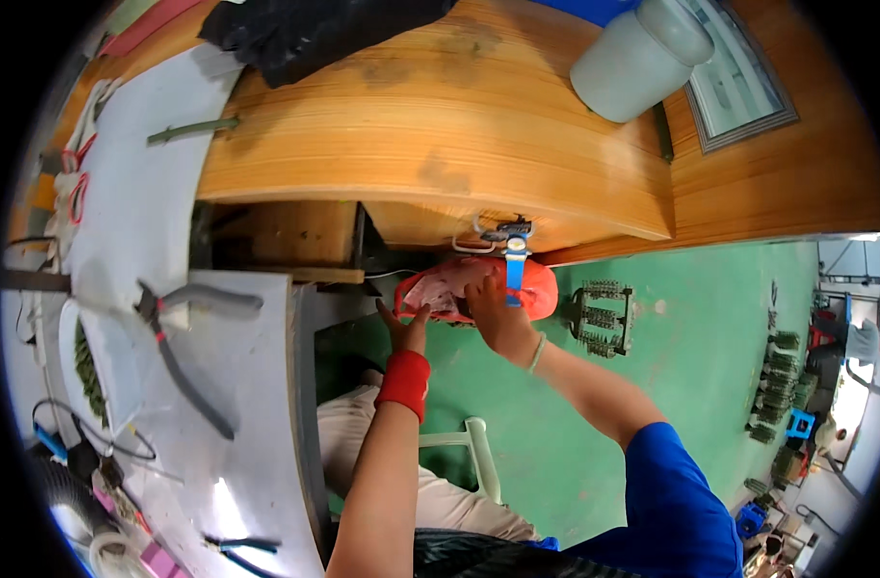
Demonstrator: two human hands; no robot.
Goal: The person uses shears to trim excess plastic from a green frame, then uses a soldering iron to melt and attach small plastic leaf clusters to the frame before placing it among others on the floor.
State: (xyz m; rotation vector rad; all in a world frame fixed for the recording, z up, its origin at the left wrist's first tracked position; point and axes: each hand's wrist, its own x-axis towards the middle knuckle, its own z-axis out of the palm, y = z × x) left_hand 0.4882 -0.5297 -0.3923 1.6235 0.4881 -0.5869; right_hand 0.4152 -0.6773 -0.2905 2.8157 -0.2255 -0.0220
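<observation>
Below the front edge of the wooden bench is a red container or bag (pixel 538 289) with crumpled, pale, clear plastic inside. My left hand (pixel 406 328), its wrist in a red band (pixel 404 385), is at the near left side of it with thumb and fingers apart. Reaching in from the right, my right hand (pixel 502 326) has its fingers bent down over the plastic. A small dark shape shows beside those fingertips, too unclear to name. Just above this hand a blue strap-like piece (pixel 515 275) hangs from a metal fitting at the bench edge.
Long-handled pliers (pixel 184 356) and blue-handled pliers (pixel 242 551) lie on the grey table to my left. The wooden bench (pixel 382 144) bears a pale jar (pixel 637 63) and black cloth (pixel 315 39). A rack of small parts (pixel 602 318) stands on the green floor, near a stool (pixel 478 458).
</observation>
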